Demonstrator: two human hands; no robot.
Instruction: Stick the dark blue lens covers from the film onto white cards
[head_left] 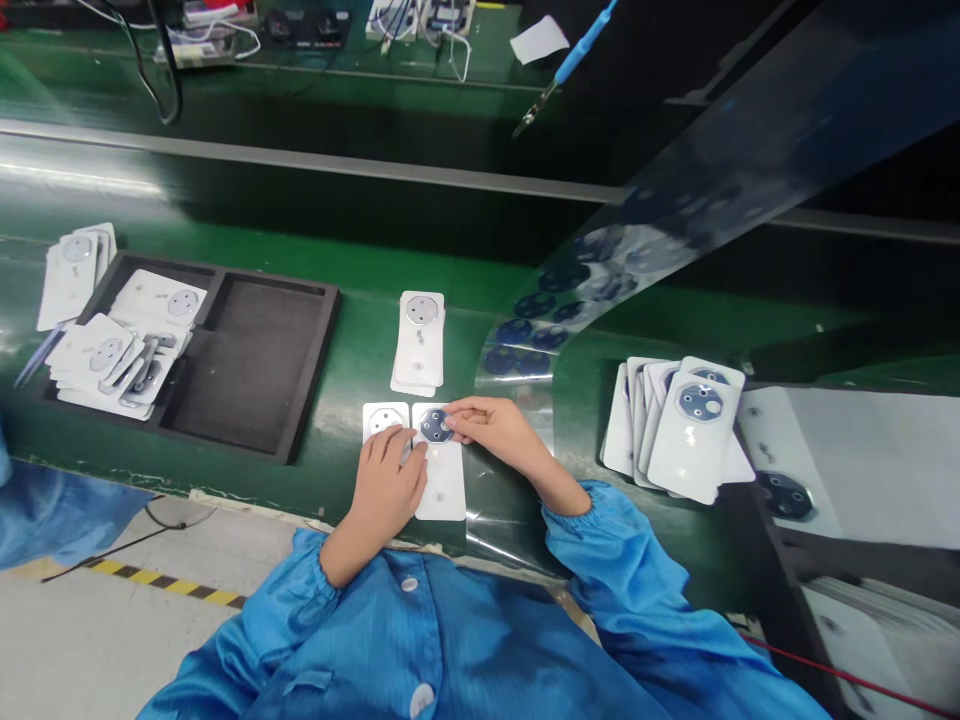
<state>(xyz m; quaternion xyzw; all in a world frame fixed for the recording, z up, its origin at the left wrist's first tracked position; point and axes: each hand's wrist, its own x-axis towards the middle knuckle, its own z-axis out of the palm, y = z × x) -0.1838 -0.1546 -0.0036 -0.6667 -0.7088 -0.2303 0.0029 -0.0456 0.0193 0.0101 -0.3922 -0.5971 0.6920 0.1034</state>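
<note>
While a white rectangular plastic panel [440,487] with a dark-blue eight-sided socket face [435,425] lies on the glossy green work surface [361,335] at the near middle, the right hand [495,428] reaches in from the right, thumb and forefinger brought together at the face's right edge; whether they pinch anything cannot be told. The left hand [386,492] slants forward, back upward, its fingers unclenched and slightly bent over a white panel with a pale round face [385,418] just left. Farther off sits a small white panel stack [418,345]. A black divided tray [240,365] lies left; a fanned white panel pile [688,452] lies right.
</note>
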